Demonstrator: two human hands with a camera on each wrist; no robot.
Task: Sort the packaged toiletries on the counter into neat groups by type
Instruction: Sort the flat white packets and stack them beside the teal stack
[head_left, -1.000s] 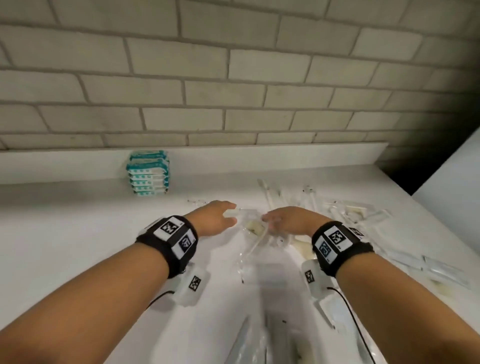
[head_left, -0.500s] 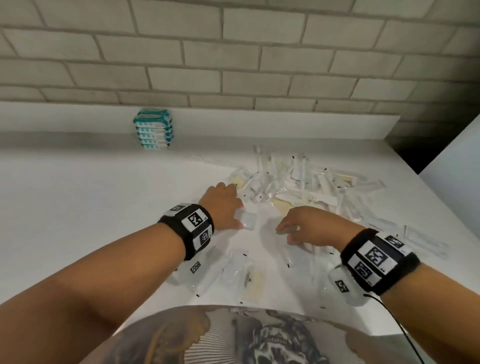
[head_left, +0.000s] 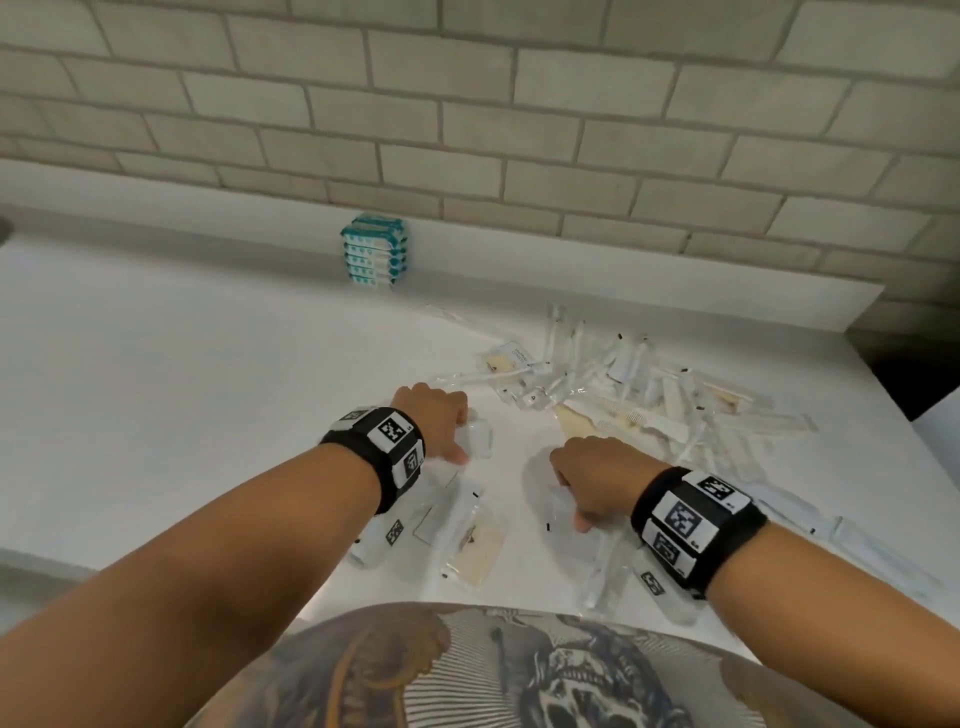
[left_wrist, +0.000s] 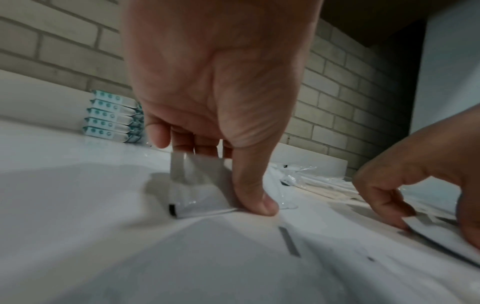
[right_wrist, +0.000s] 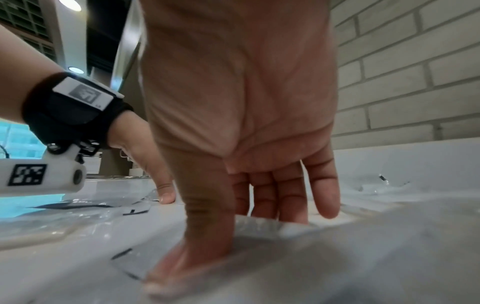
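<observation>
The left hand (head_left: 436, 426) has its grip closed on a small white packet (left_wrist: 200, 191), and the right hand (head_left: 597, 478) pinches a flat clear packet (right_wrist: 259, 226), both low on the desk (head_left: 156, 389). I think each packet now needs laying with its own kind just behind the grips, before reaching to the mixed pile (head_left: 623, 384) beyond them.

On the desk (head_left: 156, 389), a stack of packs (head_left: 374, 257) is set far against the wall (head_left: 467, 130); a loose pile (head_left: 623, 384) is spread to its right; a left group (head_left: 467, 545) and a right group (head_left: 597, 566) are laid near.
</observation>
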